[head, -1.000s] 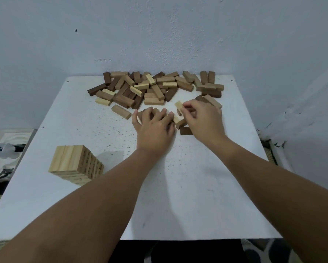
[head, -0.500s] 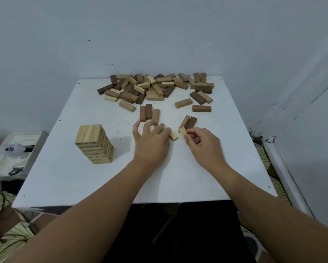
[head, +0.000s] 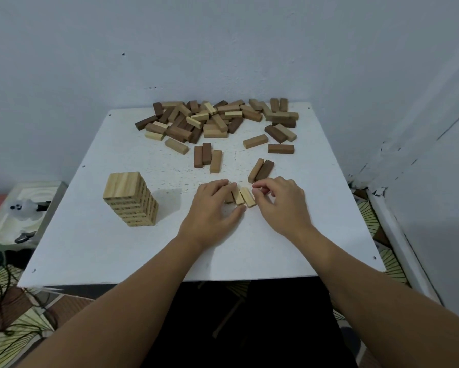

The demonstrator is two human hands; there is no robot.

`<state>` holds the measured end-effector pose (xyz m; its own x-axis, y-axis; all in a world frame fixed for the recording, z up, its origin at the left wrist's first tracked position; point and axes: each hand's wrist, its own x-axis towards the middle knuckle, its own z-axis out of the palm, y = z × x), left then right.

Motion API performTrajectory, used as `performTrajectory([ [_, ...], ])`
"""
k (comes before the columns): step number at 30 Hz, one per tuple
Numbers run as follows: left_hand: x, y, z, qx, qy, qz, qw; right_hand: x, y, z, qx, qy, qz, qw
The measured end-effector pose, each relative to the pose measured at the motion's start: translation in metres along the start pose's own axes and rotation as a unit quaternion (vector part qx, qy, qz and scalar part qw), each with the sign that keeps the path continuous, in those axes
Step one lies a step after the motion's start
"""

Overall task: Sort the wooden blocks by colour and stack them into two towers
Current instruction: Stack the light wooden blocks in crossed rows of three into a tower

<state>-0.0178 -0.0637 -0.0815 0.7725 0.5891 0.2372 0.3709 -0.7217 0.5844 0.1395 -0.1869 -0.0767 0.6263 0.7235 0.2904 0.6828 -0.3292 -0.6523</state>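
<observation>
a: where do we have the small row of pale wooden blocks (head: 242, 196)?
b: flat on the white square tabletop (head: 249, 248), side by side, right between our hands, nearer to us than everything else loose.

a: and our left hand (head: 214, 208)?
b: it lies over the left end of that row, fingers curled down onto the blocks there and thumb stretched along the near side. we can't tell whether it truly grips one or only presses.

a: our right hand (head: 281, 203)?
b: just right of the row, fingers bent narrow, fingertips (head: 257, 186) close beside the rightmost pale block. whether they pinch anything, we can't tell.

a: the rest of the wood?
b: the tall tower of pale wooden blocks (head: 129, 200) stands upright to the left, well apart from our left hand. the mixed heap of pale and dark brown blocks (head: 212, 120) sits at the far edge by the wall. between heap and hands lie a trio of brown blocks (head: 206, 157) and, just beyond our right hand, a tan and dark pair (head: 260, 170) touching each other.
</observation>
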Motion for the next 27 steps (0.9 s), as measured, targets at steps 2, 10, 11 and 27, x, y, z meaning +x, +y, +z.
performTrajectory([
  [2, 0.000, -0.002, 0.002, 0.018, -0.001, 0.020, 1.000, 0.000, 0.001, 0.002, -0.010, 0.000, 0.000, 1.000],
  [10, 0.000, -0.001, 0.005, 0.029, 0.007, 0.045, 0.999, 0.004, 0.003, 0.004, -0.039, -0.061, -0.014, 0.997],
  [11, -0.001, -0.001, 0.004, 0.025, 0.011, 0.040, 0.999, 0.003, 0.002, 0.003, -0.034, -0.061, -0.011, 0.997],
  [27, 0.005, -0.001, -0.004, 0.014, -0.017, -0.063, 0.998, 0.014, 0.007, -0.015, -0.054, -0.200, 0.017, 0.978],
])
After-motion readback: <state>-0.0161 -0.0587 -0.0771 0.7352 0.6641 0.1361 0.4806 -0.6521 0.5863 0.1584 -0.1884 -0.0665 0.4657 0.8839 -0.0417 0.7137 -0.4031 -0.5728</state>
